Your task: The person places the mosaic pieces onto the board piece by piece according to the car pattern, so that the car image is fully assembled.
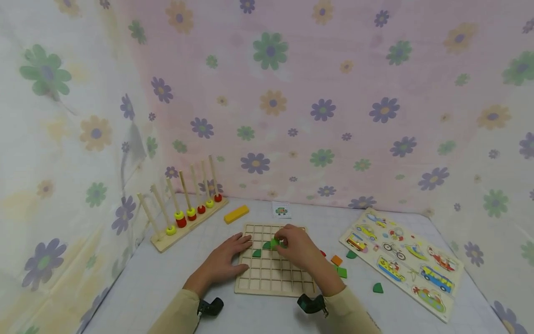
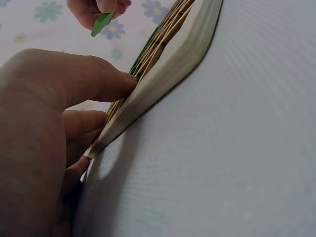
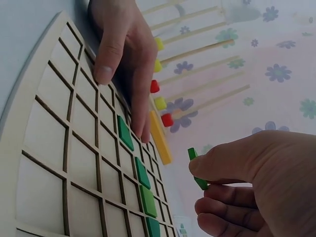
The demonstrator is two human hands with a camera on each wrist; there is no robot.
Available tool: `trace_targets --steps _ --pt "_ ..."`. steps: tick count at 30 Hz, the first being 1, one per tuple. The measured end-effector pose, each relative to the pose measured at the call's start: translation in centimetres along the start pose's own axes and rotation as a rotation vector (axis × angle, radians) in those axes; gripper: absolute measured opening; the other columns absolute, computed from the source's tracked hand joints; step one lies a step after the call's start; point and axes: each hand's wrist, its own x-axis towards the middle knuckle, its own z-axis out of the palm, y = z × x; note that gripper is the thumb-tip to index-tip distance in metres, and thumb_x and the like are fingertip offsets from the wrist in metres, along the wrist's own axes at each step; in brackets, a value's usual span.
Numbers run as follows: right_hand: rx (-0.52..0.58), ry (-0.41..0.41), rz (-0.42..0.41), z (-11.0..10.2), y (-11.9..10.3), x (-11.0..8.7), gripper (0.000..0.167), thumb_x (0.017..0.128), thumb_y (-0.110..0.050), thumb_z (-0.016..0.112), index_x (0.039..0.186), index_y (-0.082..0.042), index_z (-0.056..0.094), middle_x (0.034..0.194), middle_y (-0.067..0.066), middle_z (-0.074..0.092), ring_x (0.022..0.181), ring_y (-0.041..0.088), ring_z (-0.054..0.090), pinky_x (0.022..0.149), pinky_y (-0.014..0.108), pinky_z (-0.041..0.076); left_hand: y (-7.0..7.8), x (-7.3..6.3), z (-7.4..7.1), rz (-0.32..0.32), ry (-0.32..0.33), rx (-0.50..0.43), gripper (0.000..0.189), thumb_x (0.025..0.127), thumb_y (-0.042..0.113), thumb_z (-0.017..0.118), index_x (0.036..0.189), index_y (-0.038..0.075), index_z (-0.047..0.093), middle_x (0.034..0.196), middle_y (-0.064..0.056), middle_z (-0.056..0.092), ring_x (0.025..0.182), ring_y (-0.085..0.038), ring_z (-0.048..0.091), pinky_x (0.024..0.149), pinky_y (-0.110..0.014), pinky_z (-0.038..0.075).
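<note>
the left hand (image 2: 39,113) occupies the left side of the view, thumb touching the rim of a wooden grid board (image 2: 190,52), other fingers positioned farther along the same edge. the board lies on a white worktop (image 2: 227,148). a green strip (image 2: 143,51) shows along the ribs. at the top, the right hand (image 2: 85,12) pinches a green piece (image 2: 101,24), in front of a flowered backdrop (image 2: 24,32).

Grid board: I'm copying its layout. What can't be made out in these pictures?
Head view: some cells of the grid board, hidden by the right hand.
Left wrist view: its face, nearly edge-on, partly behind the left hand.
Right wrist view: part of it, cut off by the picture's bottom edge.
</note>
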Motion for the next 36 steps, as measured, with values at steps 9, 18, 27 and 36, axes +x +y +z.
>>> trace_targets --steps 9,18,27,36 --pt "-0.033 -0.014 0.001 0.9 -0.2 0.4 0.017 0.093 -0.011 0.086 0.109 -0.01 0.081 0.101 -0.002 0.067 0.079 0.012 0.057 0.069 0.031 0.053 0.0 -0.1 0.0 0.021 0.026 0.007 0.068 0.099 0.042 0.071 0.16 0.017 0.057 0.171 0.004 0.043 0.162 -0.031 0.027 0.123 -0.064 0.032" --pt "-0.004 -0.055 0.066 2.2 -0.2 0.5 0.02 0.093 -0.013 0.086 0.112 -0.01 0.081 0.102 -0.003 0.067 0.084 0.013 0.06 0.077 0.033 0.057 0.2 0.0 0.0 0.02 0.02 0.014 0.067 0.098 0.04 0.072 0.159 0.015 0.058 0.17 0.004 0.044 0.162 -0.032 0.028 0.122 -0.064 0.033" --pt "-0.074 -0.06 0.012 3.2 -0.5 0.5 0.019 0.093 -0.014 0.085 0.111 -0.01 0.081 0.1 -0.003 0.065 0.085 0.013 0.061 0.08 0.037 0.059 0.1 0.2 0.0 0.033 0.016 0.011 0.066 0.098 0.039 0.072 0.159 0.016 0.058 0.17 0.004 0.044 0.162 -0.03 0.027 0.123 -0.062 0.033" --pt "-0.124 -0.045 -0.003 3.9 -0.7 0.3 0.019 0.092 -0.014 0.088 0.109 -0.01 0.081 0.1 -0.003 0.065 0.087 0.013 0.062 0.083 0.038 0.06 0.0 0.2 0.1 0.021 0.01 0.01 0.067 0.097 0.04 0.073 0.159 0.017 0.058 0.17 0.004 0.044 0.162 -0.029 0.028 0.123 -0.062 0.033"
